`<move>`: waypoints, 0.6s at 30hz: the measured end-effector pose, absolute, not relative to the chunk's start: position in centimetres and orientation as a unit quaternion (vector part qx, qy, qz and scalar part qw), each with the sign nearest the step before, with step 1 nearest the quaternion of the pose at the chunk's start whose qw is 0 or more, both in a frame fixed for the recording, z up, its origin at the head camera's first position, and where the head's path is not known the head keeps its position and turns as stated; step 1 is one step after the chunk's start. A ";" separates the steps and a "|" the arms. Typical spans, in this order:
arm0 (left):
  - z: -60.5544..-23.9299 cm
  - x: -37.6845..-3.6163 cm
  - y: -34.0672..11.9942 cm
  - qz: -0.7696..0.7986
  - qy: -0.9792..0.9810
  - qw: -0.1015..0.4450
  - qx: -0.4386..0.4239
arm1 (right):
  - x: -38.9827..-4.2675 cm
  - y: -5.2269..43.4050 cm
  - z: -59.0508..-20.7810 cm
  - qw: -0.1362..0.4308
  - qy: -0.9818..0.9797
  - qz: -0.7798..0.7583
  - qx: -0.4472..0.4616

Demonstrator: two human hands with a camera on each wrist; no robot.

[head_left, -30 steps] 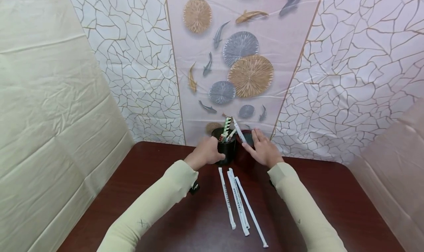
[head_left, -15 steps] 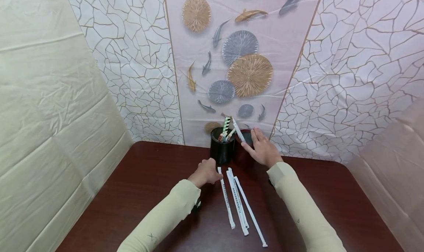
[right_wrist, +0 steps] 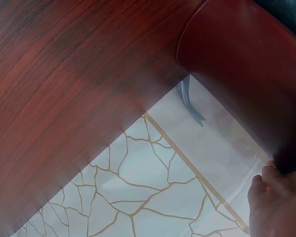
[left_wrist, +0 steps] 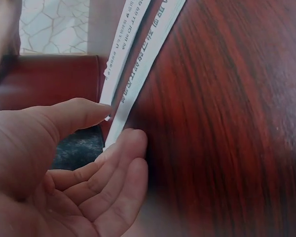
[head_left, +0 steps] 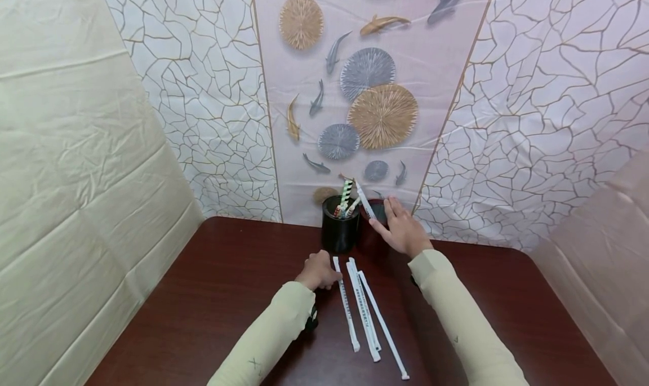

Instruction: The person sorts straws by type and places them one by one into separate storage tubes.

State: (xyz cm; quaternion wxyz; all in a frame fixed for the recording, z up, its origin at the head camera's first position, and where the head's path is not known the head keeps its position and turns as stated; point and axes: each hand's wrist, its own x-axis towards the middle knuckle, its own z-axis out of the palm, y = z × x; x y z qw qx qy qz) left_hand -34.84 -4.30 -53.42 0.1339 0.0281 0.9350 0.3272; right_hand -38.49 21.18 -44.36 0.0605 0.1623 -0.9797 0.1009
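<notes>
My left hand (head_left: 319, 270) is at the upper end of the leftmost paper-wrapped straw (head_left: 346, 304), on the table. In the left wrist view the thumb stands apart from the bent fingers (left_wrist: 133, 173), with the straw's end between them. My right hand (head_left: 404, 228) holds the dark red cup (right_wrist: 237, 59) at its rim, thumb toward the front and fingers toward the back. A white wrapped straw (head_left: 365, 201) leans up out of that cup, close by the thumb. Beside it stands a black cup (head_left: 338, 236) with several striped sticks (head_left: 347, 191) in it.
More white wrapped straws (head_left: 364, 310) lie on the reddish-brown table (head_left: 228, 296), just right of the leftmost one. Behind both cups hangs a patterned cloth (head_left: 304, 93) with fish and round shapes. A pale cloth (head_left: 76, 177) closes off the left side.
My left hand has left the black cup's side and come down toward me to the leftmost straw. My right hand and the cups have stayed in place.
</notes>
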 end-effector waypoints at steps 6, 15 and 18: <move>-52.2 -33.7 -3.9 0.342 0.929 0.139 -0.003 | -38.4 21.0 -44.5 0.063 -0.979 0.104 0.164; -54.4 -35.8 -3.2 0.327 0.935 0.133 -0.006 | -38.4 21.1 -44.6 0.068 -0.979 0.106 0.162; -54.3 -35.8 -2.9 0.332 0.933 0.139 -0.006 | -38.4 21.1 -44.7 0.071 -0.978 0.108 0.162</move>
